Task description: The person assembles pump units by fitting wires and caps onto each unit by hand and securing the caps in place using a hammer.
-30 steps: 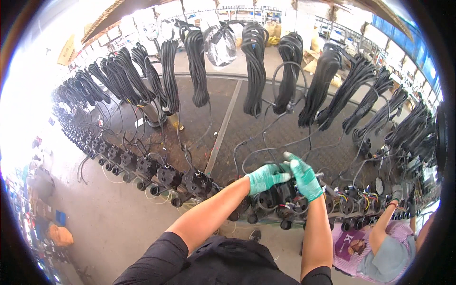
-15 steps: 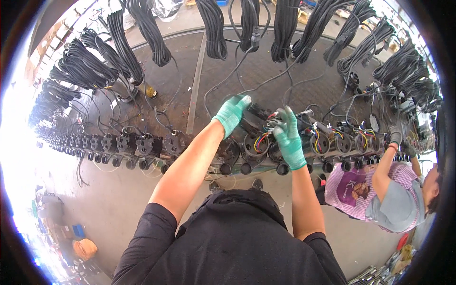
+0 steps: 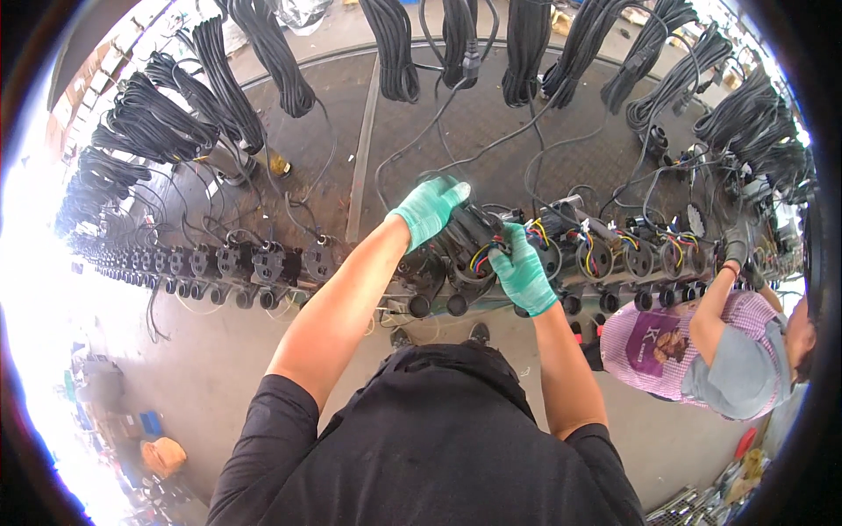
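Observation:
My left hand [image 3: 430, 212], in a green glove, is closed around a black cylindrical housing part [image 3: 475, 226] held tilted above the row. My right hand [image 3: 526, 273], gloved the same way, pinches thin coloured wires [image 3: 480, 259] at the lower right end of that part; its fingertips partly hide them. Below both hands sits an open round black housing [image 3: 465, 279]. To the right, another open housing [image 3: 594, 259] shows red, yellow and blue wires inside.
Bundled black cables [image 3: 395, 54] hang along the far side, their leads crossing the dark curved tabletop [image 3: 342, 167]. Black housings [image 3: 276, 263] line the near edge. At right a co-worker [image 3: 732, 359] reaches to the row with gloved hands. Grey floor [image 3: 219, 351] lies below.
My right hand has moved down and left, and its raised, spread fingers have closed at the wires beside the black part. My left hand keeps its hold with little movement.

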A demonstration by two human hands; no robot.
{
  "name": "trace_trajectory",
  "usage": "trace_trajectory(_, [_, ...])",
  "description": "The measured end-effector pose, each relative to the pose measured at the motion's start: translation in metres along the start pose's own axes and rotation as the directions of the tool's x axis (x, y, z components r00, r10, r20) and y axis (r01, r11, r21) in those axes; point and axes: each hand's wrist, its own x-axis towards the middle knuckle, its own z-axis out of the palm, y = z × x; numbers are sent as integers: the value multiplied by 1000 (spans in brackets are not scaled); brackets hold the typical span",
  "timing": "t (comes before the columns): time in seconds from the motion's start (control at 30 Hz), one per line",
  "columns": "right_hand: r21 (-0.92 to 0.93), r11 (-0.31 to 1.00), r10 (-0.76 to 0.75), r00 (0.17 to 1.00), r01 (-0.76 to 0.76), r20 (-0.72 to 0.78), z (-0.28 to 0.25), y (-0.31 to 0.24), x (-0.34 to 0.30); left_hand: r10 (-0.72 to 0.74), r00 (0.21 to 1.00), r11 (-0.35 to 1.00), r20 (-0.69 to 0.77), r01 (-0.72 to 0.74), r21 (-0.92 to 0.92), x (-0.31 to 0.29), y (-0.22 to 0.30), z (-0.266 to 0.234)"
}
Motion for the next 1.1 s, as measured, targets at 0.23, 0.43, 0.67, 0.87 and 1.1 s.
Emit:
trace_trajectory(0.23, [-625, 656, -448, 885, 423, 128, 16, 12, -7, 108, 994, 947, 22, -109, 303, -4, 9, 0])
trace_trajectory(0.43, [-764, 499, -488, 861, 409, 143, 27, 6, -3, 198, 979, 884, 52, -201, 423, -12, 24, -3])
trace_trajectory(0.67, [-707, 566, -421, 886, 424, 194, 26, 33, -15, 233, 972, 769, 32, -204, 605, -28, 23, 14])
trace_trajectory(0.87, [-691, 597, -450, 883, 407, 131, 24, 41, -31, 332, 943, 678, -12, -230, 698, -28, 3, 29])
trace_trajectory(1.1, [-753, 566, -389, 914, 336, 115, 23, 33, -44, 307, 951, 665, -18, -201, 719, -38, 14, 36])
